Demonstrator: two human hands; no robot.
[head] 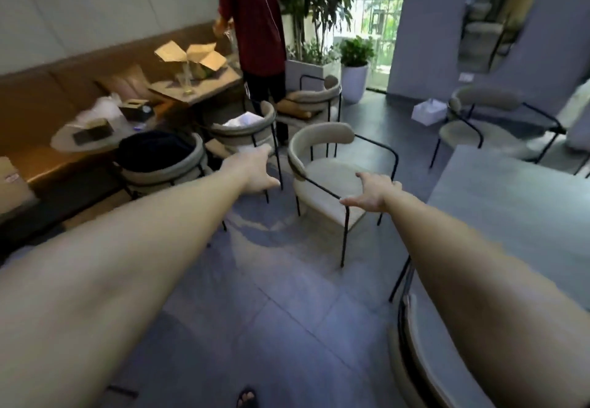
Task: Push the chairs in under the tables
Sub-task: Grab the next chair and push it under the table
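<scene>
Beige chair [332,177] with black frame, out on the tiled floor [287,296].
Stands just left of the grey tabletop [510,209], seat not under it. Right hand [372,192] over the seat's near edge, grip spread, holding nothing; contact with the frame unclear. Left hand [255,171] beside the backrest, grip spread, empty. Farther left, second chair [159,158] draped in dark cloth at a round tabletop [64,141]; behind, person in red shirt [252,18].

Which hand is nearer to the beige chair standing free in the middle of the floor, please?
Right. The right hand hovers at the front armrest rail of the beige chair, over the seat; the left hand is left of its backrest, apart from it.
</scene>
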